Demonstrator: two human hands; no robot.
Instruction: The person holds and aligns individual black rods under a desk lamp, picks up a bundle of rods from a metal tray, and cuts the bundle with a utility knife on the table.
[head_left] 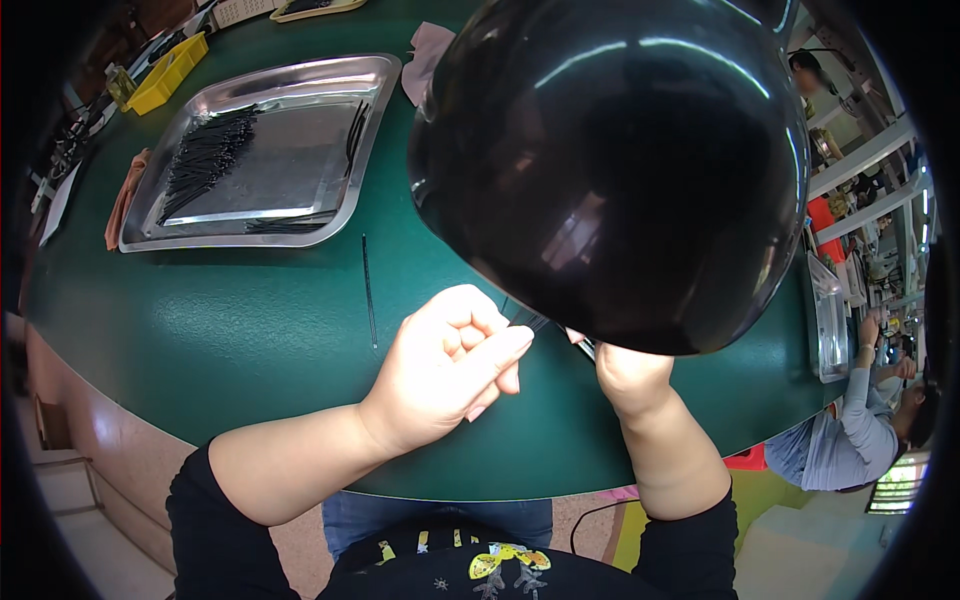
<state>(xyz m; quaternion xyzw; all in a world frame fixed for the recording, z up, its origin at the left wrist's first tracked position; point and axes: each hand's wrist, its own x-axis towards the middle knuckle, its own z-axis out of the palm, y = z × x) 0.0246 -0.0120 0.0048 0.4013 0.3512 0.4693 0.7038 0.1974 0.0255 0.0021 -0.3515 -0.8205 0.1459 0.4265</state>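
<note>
Your left hand [450, 365] pinches a thin dark strand [537, 321], your right hand [634, 377] sits partly hidden under a black dome [610, 190], its hold impossible to tell.

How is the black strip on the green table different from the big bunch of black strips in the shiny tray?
The lone strip is just one, while the big bunch has lots of strips.
The lone strip lies right on the green table, but the big bunch lies inside the metal tray.
The lone strip touches no other strip; those in the big bunch overlap.
Both are thin and black.
</note>
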